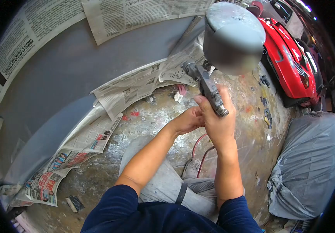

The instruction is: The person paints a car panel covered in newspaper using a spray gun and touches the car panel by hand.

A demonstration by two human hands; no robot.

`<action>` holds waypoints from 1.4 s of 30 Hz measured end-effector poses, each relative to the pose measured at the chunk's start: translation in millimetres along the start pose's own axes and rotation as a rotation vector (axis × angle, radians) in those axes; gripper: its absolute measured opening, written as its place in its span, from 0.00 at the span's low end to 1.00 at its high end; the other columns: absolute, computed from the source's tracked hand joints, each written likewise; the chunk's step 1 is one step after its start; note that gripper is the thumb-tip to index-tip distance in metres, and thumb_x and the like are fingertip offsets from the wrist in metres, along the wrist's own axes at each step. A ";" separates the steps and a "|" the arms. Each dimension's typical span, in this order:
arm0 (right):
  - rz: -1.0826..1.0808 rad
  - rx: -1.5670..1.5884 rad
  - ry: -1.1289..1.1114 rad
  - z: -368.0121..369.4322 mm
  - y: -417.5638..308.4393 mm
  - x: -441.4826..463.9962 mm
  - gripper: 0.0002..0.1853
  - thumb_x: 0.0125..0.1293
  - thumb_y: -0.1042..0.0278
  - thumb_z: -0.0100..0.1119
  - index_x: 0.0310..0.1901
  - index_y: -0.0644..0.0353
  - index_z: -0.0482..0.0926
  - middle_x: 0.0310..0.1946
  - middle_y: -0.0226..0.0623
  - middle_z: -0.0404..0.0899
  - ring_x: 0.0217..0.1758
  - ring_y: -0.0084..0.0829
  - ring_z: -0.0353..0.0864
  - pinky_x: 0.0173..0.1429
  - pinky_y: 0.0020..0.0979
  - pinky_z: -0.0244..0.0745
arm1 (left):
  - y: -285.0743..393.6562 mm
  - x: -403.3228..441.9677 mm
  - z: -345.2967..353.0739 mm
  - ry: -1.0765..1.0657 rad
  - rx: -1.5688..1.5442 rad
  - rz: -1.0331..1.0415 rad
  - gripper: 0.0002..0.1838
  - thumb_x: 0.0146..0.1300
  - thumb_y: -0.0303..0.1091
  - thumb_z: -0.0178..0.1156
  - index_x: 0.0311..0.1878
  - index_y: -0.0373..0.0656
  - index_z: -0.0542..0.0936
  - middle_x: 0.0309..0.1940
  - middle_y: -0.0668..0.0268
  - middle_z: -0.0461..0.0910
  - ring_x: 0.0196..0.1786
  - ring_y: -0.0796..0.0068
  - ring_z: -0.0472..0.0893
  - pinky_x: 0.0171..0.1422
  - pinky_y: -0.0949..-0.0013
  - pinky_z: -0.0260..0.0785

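Note:
My right hand (pixel 221 126) is wrapped round the handle of a paint spray gun (pixel 209 88), its body grey with dried paint. The gun's nozzle end points up and to the left. A large paint-smeared metal cup (pixel 223 29) sits beyond the gun's front; part of its side is blurred. Close against the base of my right hand, my left hand (pixel 189 121) has its fingers curled in; what they grip is hidden. A red hose (pixel 197 146) loops below my hands toward my shoe.
To the left stands a grey car panel (pixel 64 58), edged with taped newspaper (pixel 130 83). Paint stains the concrete floor (pixel 152 112). A red car bumper (pixel 287 58) lies at upper right, and a grey cloth-covered object (pixel 311 163) at lower right. A small block (pixel 73 204) is at lower left.

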State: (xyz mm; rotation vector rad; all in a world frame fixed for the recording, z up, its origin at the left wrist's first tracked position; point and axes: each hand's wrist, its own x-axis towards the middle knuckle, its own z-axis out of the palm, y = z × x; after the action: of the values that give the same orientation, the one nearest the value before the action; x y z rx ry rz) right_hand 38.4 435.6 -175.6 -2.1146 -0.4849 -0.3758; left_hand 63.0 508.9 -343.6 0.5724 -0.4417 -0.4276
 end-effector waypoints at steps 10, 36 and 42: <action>0.130 0.107 0.013 -1.1 0.5 2.0 0.18 0.66 0.68 0.75 0.52 0.64 0.78 0.37 0.43 0.87 0.37 0.33 0.87 0.44 0.33 0.80 | 2.4 0.1 14.4 0.035 -0.022 -0.055 0.17 0.72 0.32 0.67 0.60 0.39 0.81 0.55 0.67 0.85 0.59 0.74 0.83 0.67 0.63 0.75; 0.303 0.250 -0.021 11.3 20.8 1.2 0.20 0.69 0.62 0.73 0.54 0.64 0.78 0.37 0.41 0.88 0.40 0.27 0.85 0.47 0.31 0.78 | -6.7 -6.7 -14.9 0.049 0.033 -0.088 0.05 0.71 0.32 0.67 0.42 0.45 0.81 0.45 0.68 0.86 0.52 0.74 0.85 0.64 0.61 0.77; 0.314 0.273 0.008 15.0 33.3 2.2 0.19 0.69 0.62 0.72 0.53 0.64 0.79 0.38 0.42 0.87 0.42 0.25 0.83 0.49 0.31 0.78 | -2.6 -8.1 -12.6 0.076 0.055 -0.109 0.07 0.71 0.36 0.68 0.44 0.44 0.82 0.44 0.68 0.87 0.48 0.72 0.86 0.59 0.62 0.80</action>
State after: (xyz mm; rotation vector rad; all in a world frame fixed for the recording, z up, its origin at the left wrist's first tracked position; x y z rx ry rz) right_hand 57.4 431.5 -206.6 -1.8826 -0.1814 -0.1284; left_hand 62.0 516.2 -356.8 0.6662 -0.3514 -0.4971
